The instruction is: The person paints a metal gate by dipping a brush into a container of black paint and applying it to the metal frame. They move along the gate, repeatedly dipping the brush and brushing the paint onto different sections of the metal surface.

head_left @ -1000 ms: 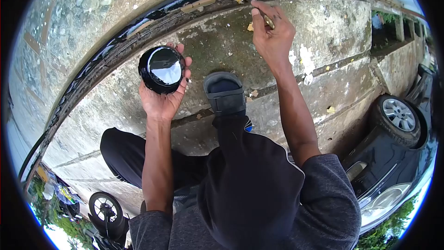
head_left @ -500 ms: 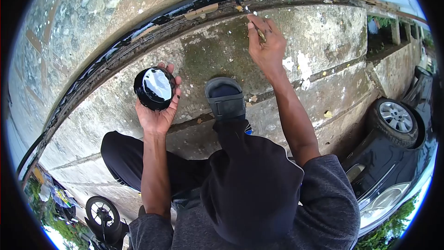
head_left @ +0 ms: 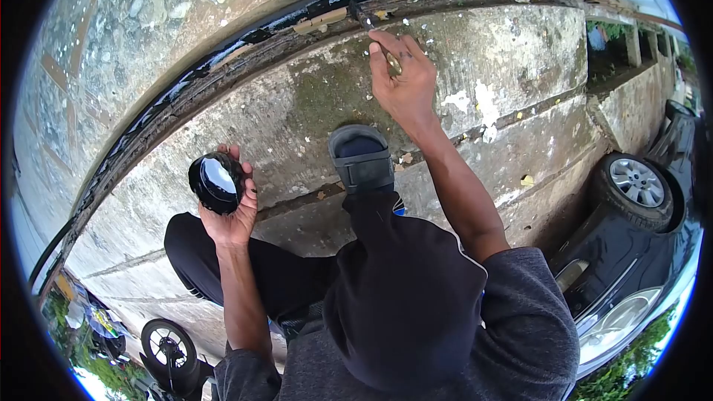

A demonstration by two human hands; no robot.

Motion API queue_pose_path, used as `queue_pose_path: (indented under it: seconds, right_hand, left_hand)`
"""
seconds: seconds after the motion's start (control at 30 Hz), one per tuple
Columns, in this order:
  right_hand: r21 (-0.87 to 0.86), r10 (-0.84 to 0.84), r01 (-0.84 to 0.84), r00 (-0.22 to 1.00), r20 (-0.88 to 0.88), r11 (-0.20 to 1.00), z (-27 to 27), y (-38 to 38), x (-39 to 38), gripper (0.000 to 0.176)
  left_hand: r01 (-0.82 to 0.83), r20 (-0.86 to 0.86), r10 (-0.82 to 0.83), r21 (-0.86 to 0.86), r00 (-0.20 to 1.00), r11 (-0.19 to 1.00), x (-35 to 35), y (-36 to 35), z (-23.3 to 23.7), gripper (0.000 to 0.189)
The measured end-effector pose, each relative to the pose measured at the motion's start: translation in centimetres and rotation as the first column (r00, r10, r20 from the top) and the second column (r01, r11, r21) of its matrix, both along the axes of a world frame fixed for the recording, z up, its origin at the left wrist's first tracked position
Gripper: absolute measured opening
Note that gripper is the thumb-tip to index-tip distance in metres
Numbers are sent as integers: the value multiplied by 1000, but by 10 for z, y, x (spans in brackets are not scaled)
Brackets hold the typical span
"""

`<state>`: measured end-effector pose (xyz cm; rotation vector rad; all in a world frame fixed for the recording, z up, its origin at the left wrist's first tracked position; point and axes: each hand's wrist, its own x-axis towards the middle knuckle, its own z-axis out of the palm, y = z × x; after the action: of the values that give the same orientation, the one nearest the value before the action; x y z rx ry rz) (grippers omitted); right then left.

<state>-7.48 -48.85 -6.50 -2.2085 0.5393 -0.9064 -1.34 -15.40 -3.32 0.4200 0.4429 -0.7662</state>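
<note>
My left hand [head_left: 232, 224] is wrapped round a small round container of glossy black paint [head_left: 217, 182], held over the pavement with its mouth showing. Black smears mark the fingers. Between the thumb and fingers of my right hand [head_left: 408, 85] is a paintbrush [head_left: 362, 17], its dark bristles at the lower edge of a long rail [head_left: 312, 6]. Wet-looking black paint covers much of this rail, with brown patches left along its lower side. Part of the brush handle is hidden by my fingers.
My sandalled foot [head_left: 362, 156] stands on the stained concrete [head_left: 297, 148] between my hands. A dark car [head_left: 616, 260] is parked at right, and a motorcycle wheel [head_left: 168, 345] shows at lower left. Beyond the rail lies a pebbled surface [head_left: 141, 22].
My right hand has moved left with the paintbrush, bringing the bristles along the rail's lower edge. My left hand has shifted left and down towards my body with the paint container.
</note>
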Motion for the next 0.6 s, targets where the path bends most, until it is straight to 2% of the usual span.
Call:
queue_pose_path:
  seconds: [0.03, 0.13, 0.23, 0.33, 0.43, 0.53, 0.6]
  right_hand:
    - [1, 1, -1, 1000, 31, 1000, 3, 3, 2, 18]
    - [23, 185, -184, 980, -67, 983, -1, 5, 16, 18]
    - [-3, 80, -80, 996, -48, 997, 10, 7, 17, 18]
    - [89, 214, -209, 976, -49, 974, 8, 8, 14, 19]
    - [54, 150, -150, 989, 5, 987, 14, 5, 20, 19]
    - [0, 192, -192, 980, 45, 981, 10, 8, 11, 21]
    - [-21, 276, -279, 957, -87, 960, 9, 4, 10, 22]
  left_hand:
    - [-8, 3, 8, -9, 1000, 1000, -1, 5, 2, 54]
    - [-15, 11, 15, -40, 1000, 999, -2, 14, 7, 54]
    - [-35, 6, 35, -7, 999, 999, -2, 19, 11, 54]
    - [-39, 26, 39, -13, 999, 999, 0, 22, 12, 53]
    - [-32, 34, 33, -24, 999, 999, 0, 20, 13, 53]
    - [-60, 34, 60, -15, 998, 998, -1, 29, 17, 52]
    - [-71, 30, 72, -19, 997, 997, -2, 35, 16, 53]
